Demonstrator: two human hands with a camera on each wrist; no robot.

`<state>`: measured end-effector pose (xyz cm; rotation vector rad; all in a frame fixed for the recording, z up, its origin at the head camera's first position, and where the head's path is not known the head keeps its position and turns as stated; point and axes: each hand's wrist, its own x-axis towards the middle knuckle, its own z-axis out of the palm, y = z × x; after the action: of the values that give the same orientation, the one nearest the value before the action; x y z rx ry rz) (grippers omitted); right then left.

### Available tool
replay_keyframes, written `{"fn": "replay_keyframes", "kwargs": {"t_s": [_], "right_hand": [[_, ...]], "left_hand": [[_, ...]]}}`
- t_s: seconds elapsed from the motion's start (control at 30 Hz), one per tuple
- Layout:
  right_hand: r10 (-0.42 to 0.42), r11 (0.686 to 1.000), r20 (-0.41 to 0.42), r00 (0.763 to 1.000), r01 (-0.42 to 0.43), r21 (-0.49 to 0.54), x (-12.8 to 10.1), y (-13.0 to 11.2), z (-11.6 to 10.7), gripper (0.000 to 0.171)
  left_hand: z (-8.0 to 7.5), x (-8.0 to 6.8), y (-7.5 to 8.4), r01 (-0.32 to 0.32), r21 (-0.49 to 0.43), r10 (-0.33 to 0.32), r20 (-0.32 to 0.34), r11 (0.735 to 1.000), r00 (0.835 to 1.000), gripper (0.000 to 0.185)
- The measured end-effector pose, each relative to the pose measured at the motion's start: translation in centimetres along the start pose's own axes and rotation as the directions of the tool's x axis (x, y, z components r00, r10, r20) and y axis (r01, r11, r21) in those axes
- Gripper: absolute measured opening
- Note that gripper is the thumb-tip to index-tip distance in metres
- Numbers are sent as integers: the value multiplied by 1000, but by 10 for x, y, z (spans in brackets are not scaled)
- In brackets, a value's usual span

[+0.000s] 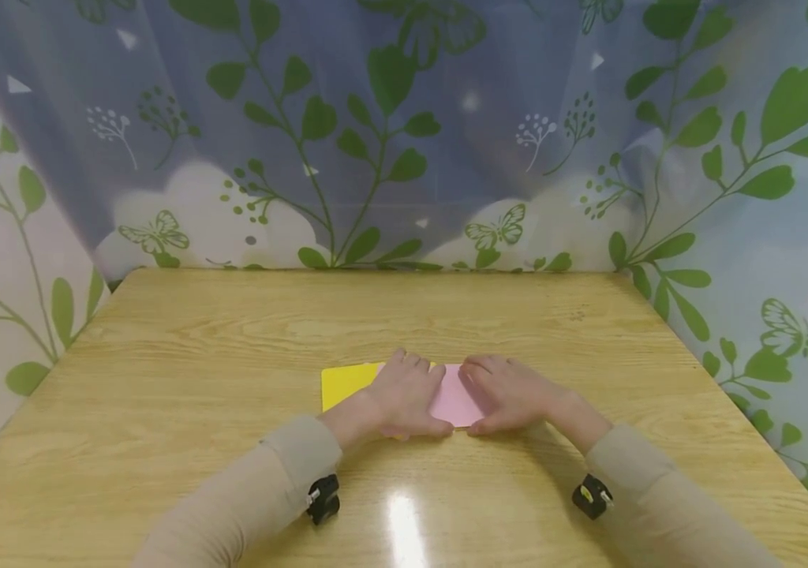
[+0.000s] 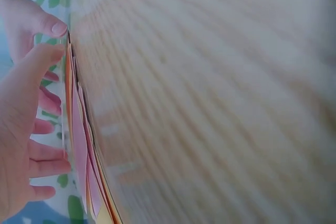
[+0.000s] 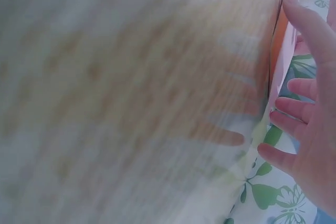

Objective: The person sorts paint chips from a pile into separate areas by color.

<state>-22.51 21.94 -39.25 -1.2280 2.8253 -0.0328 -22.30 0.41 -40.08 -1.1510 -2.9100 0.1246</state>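
Note:
Several coloured paper sheets lie in a loose stack on the table. A pink sheet (image 1: 455,401) is on top, and a yellow sheet (image 1: 344,385) sticks out on the left. An orange sheet (image 3: 279,32) shows at the stack's edge in the right wrist view. My left hand (image 1: 409,396) lies across the pink paper, thumb by its near edge, fingers extended toward the far side. At the stack's right end my right hand (image 1: 518,394) touches the paper with spread fingers, its thumb at the near edge. Both palms hide parts of the sheets.
The wooden table (image 1: 233,339) reflects a bright light patch near its front. Behind it and along both sides hangs a curtain (image 1: 447,181) printed with leaves and butterflies. Small black devices (image 1: 323,498) are strapped near both wrists.

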Motion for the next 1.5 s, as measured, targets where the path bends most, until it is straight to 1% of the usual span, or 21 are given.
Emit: {"fn": "replay_keyframes", "kwargs": {"t_s": [0.2, 0.4, 0.53, 0.63, 0.77, 0.83, 0.93, 1.07, 1.13, 1.23, 1.3, 1.4, 1.5], "right_hand": [[35, 999, 28, 999, -35, 23, 3, 1, -6, 96], [13, 1000, 17, 1000, -13, 9, 8, -1, -8, 97], [5, 1000, -2, 1000, -5, -8, 13, -7, -10, 95], [9, 1000, -13, 1000, -9, -19, 17, -12, -11, 94], [-2, 999, -33, 999, 1, -32, 25, -19, -11, 95], [-11, 999, -42, 999, 9, -31, 29, -23, -11, 95], [-13, 1000, -40, 999, 12, -21, 36, -29, -11, 95], [-25, 1000, -48, 999, 25, -4, 45, -39, -13, 93], [-25, 1000, -67, 997, 26, 4, 51, -46, -13, 93], [-34, 999, -96, 995, 33, -12, 61, -56, -14, 95], [-46, 999, -109, 993, 43, -30, 68, -62, -15, 93], [-66, 996, -114, 991, 59, -67, 81, -74, -19, 87], [-59, 994, -91, 994, 51, -95, 94, -85, -23, 84]], "left_hand": [[-3, -1, -6, -4, 15, 5, -50, 1000, 999, 81], [-1, -7, -13, -24, 9, 25, -84, 1000, 996, 76], [1, -13, -20, -6, 18, 8, -87, 1000, 996, 86], [1, -18, -24, 5, 3, -5, -93, 1000, 996, 92], [3, -28, -32, 8, -16, -10, -129, 1000, 992, 92], [3, -34, -37, 10, -18, -13, -156, 1000, 988, 92], [5, -45, -45, 14, -24, -19, -210, 1000, 978, 94], [4, -62, -58, 27, -34, -35, -246, 999, 969, 96], [2, -71, -64, 19, -31, -26, -250, 999, 968, 94], [-3, -84, -73, -11, -13, 7, -257, 1000, 966, 87], [-7, -93, -79, -20, 0, 19, -255, 1000, 967, 85], [-13, -105, -90, -9, 2, 10, -243, 1000, 970, 85], [-17, -116, -101, 0, -32, -8, -229, 999, 973, 86]]}}
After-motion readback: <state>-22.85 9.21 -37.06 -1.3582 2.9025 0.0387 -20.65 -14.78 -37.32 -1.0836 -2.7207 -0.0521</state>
